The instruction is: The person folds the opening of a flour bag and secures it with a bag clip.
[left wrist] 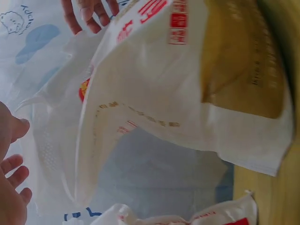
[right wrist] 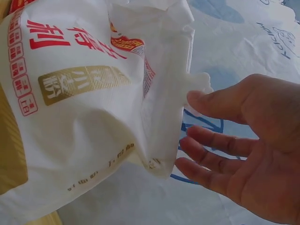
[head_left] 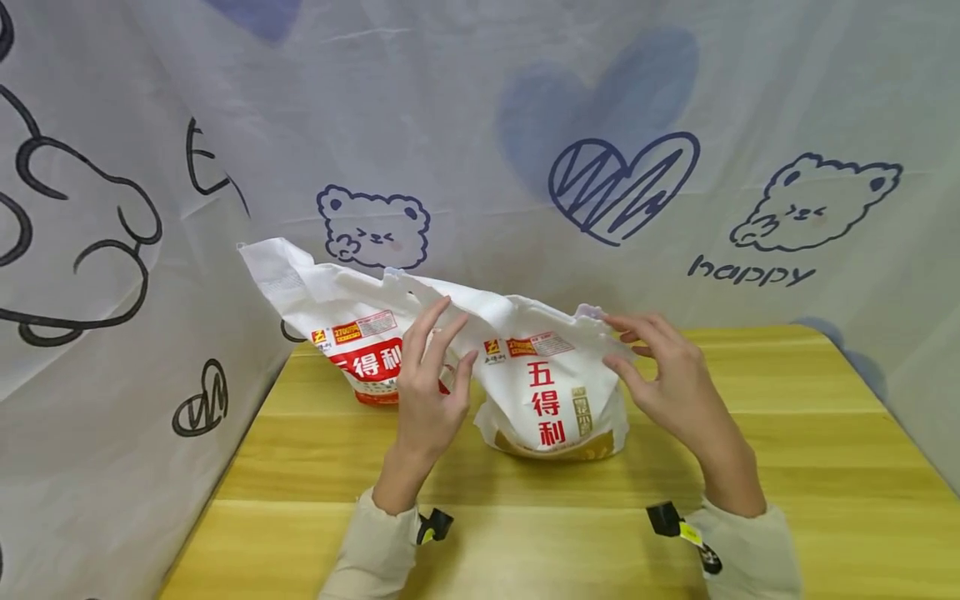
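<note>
A white flour bag (head_left: 517,392) with red lettering and a gold bottom stands on the table, its top flattened and leaning left. At the top right corner of the bag sits a small pale scalloped piece (right wrist: 201,83). My right hand (head_left: 671,392) is beside that corner, thumb and fingers spread, with fingertips right at the scalloped piece. By the upper left edge of the bag is my left hand (head_left: 431,387), fingers loosely bent and thumb apart from them. Nothing is gripped in the left hand (left wrist: 11,173) in its wrist view.
Behind and to the left stands a second white flour bag (head_left: 367,354) with a red label, its long top flap tilting up left. Another pale scalloped piece (head_left: 393,272) shows on its top edge. A printed cloth (head_left: 465,167) hangs behind the wooden table (head_left: 787,433).
</note>
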`<action>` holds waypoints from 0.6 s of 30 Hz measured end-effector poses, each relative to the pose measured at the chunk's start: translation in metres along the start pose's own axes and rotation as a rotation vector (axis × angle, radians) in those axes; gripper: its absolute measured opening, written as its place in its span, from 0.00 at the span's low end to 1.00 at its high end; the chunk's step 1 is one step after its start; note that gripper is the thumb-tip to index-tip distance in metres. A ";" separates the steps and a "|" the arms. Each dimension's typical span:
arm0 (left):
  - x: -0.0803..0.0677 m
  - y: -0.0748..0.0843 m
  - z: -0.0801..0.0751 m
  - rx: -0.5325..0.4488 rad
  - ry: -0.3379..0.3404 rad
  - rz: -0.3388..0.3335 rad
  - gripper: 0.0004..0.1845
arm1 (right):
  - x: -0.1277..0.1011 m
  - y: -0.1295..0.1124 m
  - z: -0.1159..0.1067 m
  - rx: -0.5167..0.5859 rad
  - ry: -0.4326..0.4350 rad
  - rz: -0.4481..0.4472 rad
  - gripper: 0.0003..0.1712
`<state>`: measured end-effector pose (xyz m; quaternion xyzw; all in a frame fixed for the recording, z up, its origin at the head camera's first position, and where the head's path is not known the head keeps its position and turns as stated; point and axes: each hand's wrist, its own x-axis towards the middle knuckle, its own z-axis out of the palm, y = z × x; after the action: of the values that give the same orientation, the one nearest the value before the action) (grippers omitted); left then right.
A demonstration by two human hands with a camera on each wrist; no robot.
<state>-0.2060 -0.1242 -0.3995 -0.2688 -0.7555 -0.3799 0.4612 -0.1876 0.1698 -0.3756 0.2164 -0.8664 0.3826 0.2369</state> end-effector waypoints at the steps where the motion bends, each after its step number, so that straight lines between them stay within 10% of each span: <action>1: -0.003 -0.001 0.000 -0.007 -0.004 -0.016 0.27 | 0.000 0.001 0.000 -0.001 -0.011 0.008 0.30; 10: -0.038 -0.006 -0.001 -0.027 -0.181 -0.167 0.39 | -0.006 0.008 -0.001 0.006 -0.112 0.178 0.37; 18: -0.053 0.002 0.012 0.123 -0.375 -0.074 0.52 | -0.014 0.019 0.002 0.095 -0.293 0.333 0.59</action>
<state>-0.1874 -0.1165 -0.4504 -0.2782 -0.8592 -0.2929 0.3139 -0.1877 0.1826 -0.3961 0.1344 -0.8963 0.4214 0.0317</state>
